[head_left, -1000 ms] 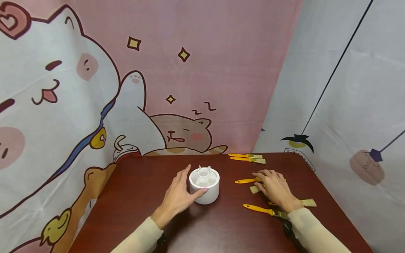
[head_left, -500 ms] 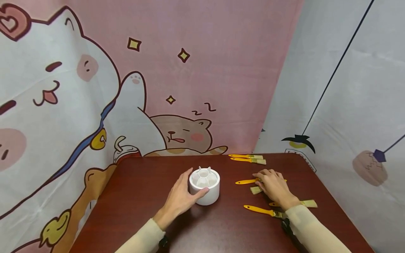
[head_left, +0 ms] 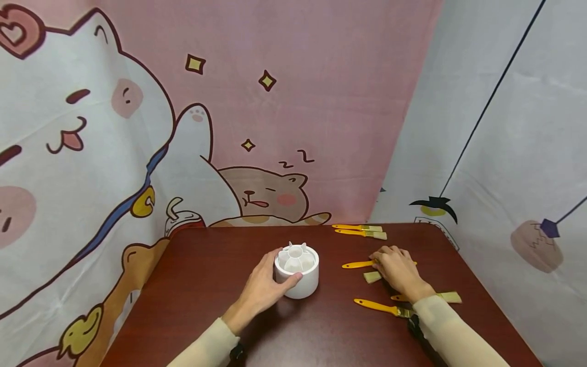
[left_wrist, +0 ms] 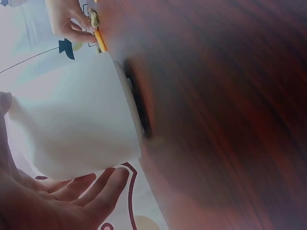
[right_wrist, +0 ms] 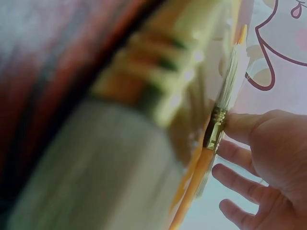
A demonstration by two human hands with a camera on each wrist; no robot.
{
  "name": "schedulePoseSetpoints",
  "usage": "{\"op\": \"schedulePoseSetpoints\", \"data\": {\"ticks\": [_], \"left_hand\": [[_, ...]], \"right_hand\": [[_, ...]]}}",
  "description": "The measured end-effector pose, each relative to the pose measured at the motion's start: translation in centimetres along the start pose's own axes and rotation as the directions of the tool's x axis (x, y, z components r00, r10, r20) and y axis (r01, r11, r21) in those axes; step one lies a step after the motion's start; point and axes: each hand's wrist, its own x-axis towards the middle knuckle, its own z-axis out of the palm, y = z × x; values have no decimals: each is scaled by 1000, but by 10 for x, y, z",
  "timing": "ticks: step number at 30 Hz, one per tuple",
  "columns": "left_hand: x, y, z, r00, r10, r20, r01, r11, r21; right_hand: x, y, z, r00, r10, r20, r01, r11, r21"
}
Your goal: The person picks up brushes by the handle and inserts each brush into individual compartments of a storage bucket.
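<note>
A round white pot (head_left: 300,281) with a compartmented insert and two small pointed ears on top stands mid-table. My left hand (head_left: 260,288) grips its left side, thumb across the front and fingers curving round behind; in the left wrist view its fingers (left_wrist: 112,187) lie against the wall. To the right, my right hand (head_left: 398,270) is low over two yellow-handled paintbrushes. It pinches one paintbrush (right_wrist: 215,127) at the metal ferrule between thumb and forefinger, other fingers spread; that brush's bristles (head_left: 372,277) point left. The second brush's handle (head_left: 357,264) also sticks out, its bristles hidden under the hand.
Two paintbrushes (head_left: 359,233) lie at the back edge of the dark red-brown table (head_left: 206,285). Nearer, another paintbrush (head_left: 376,305) lies by the right wrist, and one more brush (head_left: 451,297) is partly hidden under the forearm. A cartoon-printed cloth (head_left: 321,102) hangs behind.
My left fingers have drawn in closer round the far side of the pot. The right hand has stayed almost in place, its fingertips slightly lower at the brush.
</note>
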Motion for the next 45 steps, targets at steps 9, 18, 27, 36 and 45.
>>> {"op": "schedulePoseSetpoints", "data": {"ticks": [9,18,27,36,45], "left_hand": [[1,-1,0,1000,6,8,-6,1000,-15],[4,-1,0,1000,2,13,-2,1000,-28],[4,-3,1,1000,2,20,-2,999,-37],[3,-5,2,1000,-4,29,6,999,-44],[5,-6,1,999,-14,35,15,999,-44]], "right_hand": [[2,2,1,1000,-14,-9,14,1000,-4],[4,4,2,997,-37,-60,36,999,-7],[6,7,3,999,-26,-44,27,1000,10],[4,7,1,998,-35,-57,37,999,23],[6,9,1,999,-23,-41,24,1000,20]]}}
